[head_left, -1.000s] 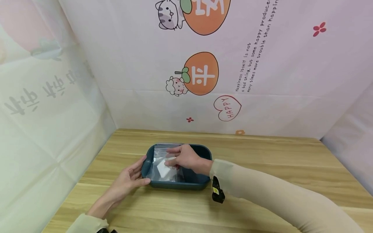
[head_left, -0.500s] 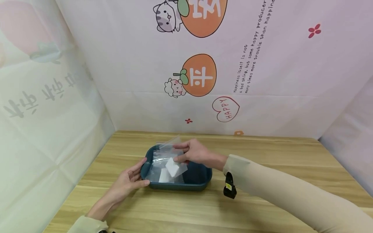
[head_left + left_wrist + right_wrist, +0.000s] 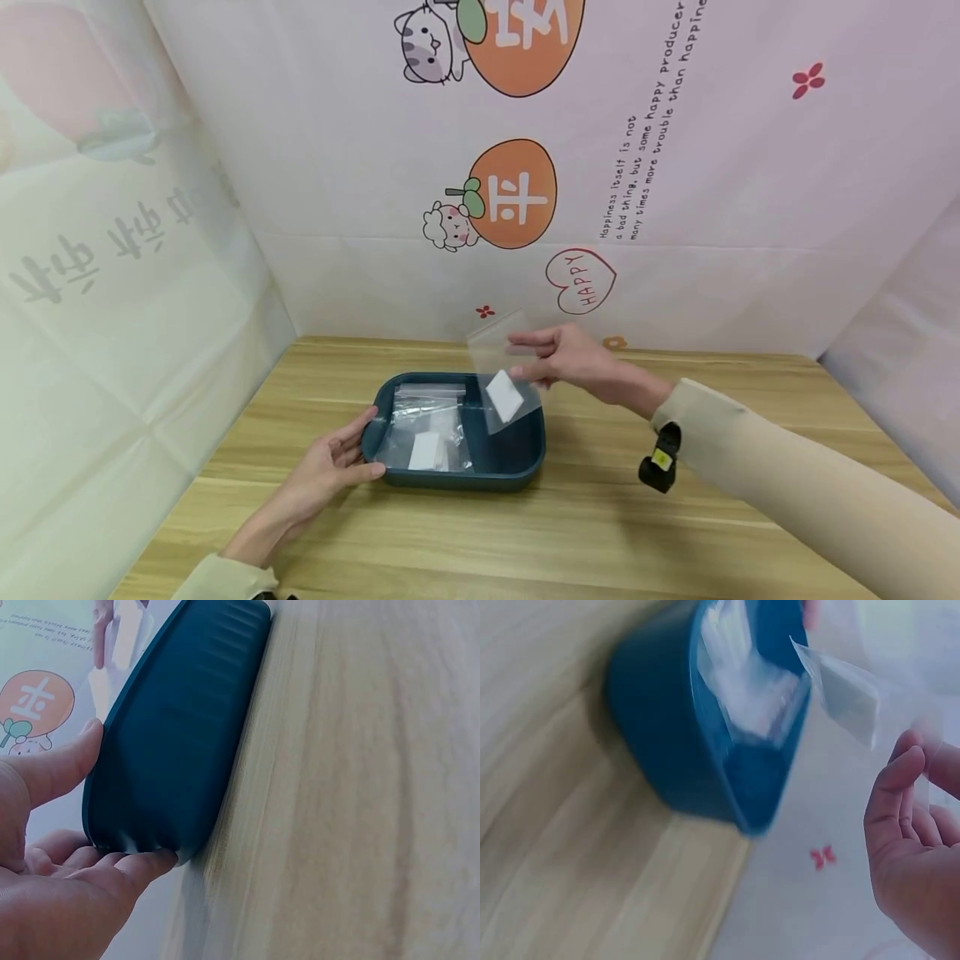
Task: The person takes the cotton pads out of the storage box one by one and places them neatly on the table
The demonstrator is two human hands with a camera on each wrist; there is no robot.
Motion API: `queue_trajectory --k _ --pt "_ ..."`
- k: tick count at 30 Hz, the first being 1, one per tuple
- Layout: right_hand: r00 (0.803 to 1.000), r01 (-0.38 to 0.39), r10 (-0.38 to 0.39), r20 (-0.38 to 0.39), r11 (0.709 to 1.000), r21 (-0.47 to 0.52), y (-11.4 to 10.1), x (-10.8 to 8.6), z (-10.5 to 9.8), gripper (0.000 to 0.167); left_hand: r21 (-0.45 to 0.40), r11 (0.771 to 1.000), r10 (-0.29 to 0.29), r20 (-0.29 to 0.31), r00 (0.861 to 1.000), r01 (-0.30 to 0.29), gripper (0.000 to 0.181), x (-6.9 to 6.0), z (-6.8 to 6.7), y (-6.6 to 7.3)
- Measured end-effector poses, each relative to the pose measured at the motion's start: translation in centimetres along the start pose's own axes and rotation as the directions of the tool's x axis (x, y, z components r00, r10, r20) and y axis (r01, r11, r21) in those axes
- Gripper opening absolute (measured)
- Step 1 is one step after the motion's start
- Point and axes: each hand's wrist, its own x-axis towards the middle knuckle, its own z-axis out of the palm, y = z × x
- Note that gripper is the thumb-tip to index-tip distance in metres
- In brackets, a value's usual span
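My right hand (image 3: 573,360) pinches a clear zip bag (image 3: 491,346) with a white square piece (image 3: 504,396) inside, raised over the right part of a dark blue plastic bin (image 3: 465,481). In the right wrist view the bag (image 3: 889,705) hangs from thumb and fingertips. My left hand (image 3: 330,462) grips the bin's left end, thumb at the near side and fingers round the end, as the left wrist view also shows on the bin wall (image 3: 165,727). More clear zip bags (image 3: 427,417) with white pieces lie in the bin's left part; overlap hides how many.
The bin stands on a wood-grain table (image 3: 675,517). A printed white cloth (image 3: 375,283) rises behind the table's back edge, and another cloth hangs on the left (image 3: 135,333). A black wrist strap (image 3: 660,458) sits on my right sleeve.
My right hand has lifted one zip bag out of the pile and carried it up and to the right. The left hand has stayed on the bin.
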Motion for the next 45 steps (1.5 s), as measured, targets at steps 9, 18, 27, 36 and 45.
queue_trajectory --k 9,18,27,36,45 --pt "0.996 -0.065 0.069 -0.053 0.994 0.086 3.1 -2.3 -5.1 0.068 -0.021 0.999 -0.03 -0.022 0.999 0.03 0.094 -0.2 0.2 -0.2" --pt "0.982 -0.148 0.164 -0.098 0.977 0.155 8.1 -4.1 -7.6 0.068 -0.028 0.999 -0.041 -0.031 0.999 0.04 0.094 -0.2 0.3 -0.2" --pt "0.98 -0.166 0.177 -0.092 0.979 0.116 11.9 -3.5 -6.8 0.07 -0.005 0.999 -0.043 -0.037 0.998 0.043 0.094 -0.2 0.1 -0.1" --pt "0.984 -0.134 0.121 -0.13 0.986 -0.103 13.7 -3.2 -6.0 0.06 -0.007 0.999 -0.048 -0.038 0.998 0.047 0.094 -0.3 0.1 -0.1" --pt "0.981 -0.135 0.094 -0.169 0.958 -0.255 14.4 -2.7 -5.7 0.063 -0.017 0.999 -0.042 -0.032 0.999 0.041 0.094 -0.1 0.2 -0.2"
